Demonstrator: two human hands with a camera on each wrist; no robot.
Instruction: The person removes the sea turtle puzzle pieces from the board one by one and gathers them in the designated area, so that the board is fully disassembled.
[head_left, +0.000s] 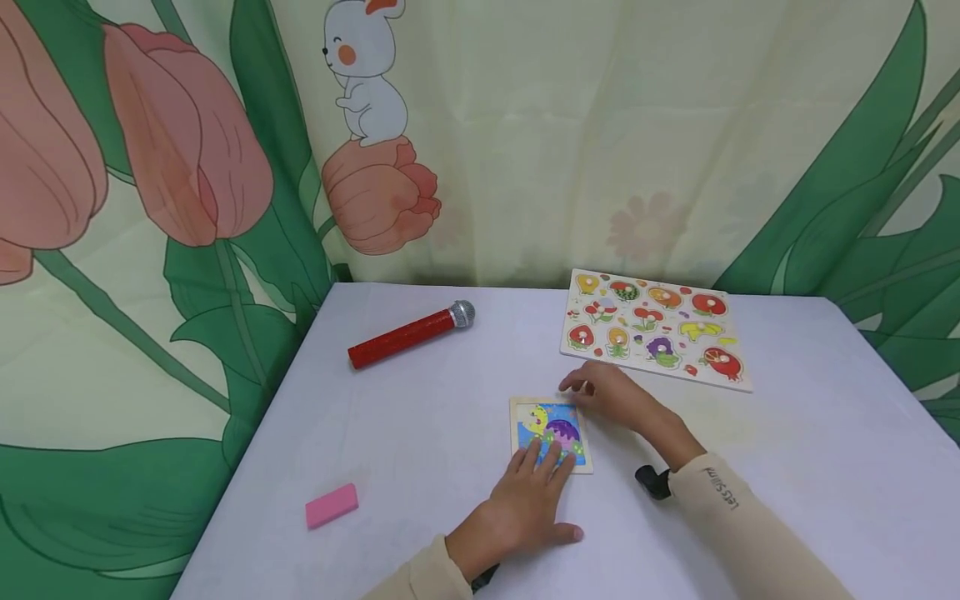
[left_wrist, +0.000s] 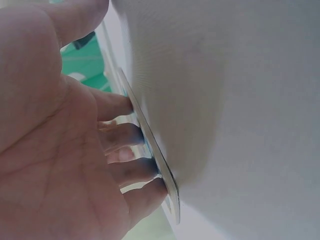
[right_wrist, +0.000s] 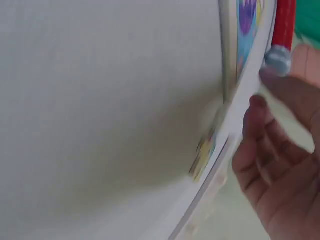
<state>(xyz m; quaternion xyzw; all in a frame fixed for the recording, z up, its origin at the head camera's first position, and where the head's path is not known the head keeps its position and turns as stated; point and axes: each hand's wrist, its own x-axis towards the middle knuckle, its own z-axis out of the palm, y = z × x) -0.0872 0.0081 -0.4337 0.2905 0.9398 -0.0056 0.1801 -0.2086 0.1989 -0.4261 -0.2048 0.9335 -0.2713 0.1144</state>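
A small square picture puzzle (head_left: 557, 421) with a pale wooden frame lies on the table. It shows a yellow and purple cartoon creature on blue. My left hand (head_left: 522, 502) rests its spread, nearly straight fingertips on the lower part, with the thumb apart. In the left wrist view those fingers touch the puzzle board (left_wrist: 159, 155) from above. Over the puzzle's upper right corner hovers my right hand (head_left: 611, 397), fingers loosely bent, with nothing seen between them. The right wrist view has a blurred, small yellowish thing (right_wrist: 202, 156) beyond the puzzle's corner; its kind is unclear.
Behind the right hand lies a white board (head_left: 652, 329) of fruit pictures. A red microphone (head_left: 408, 336) with a silver head lies at the back left. Nearer on the left is a pink block (head_left: 332, 506). A printed curtain (head_left: 540, 142) hangs behind the white table (head_left: 420, 425).
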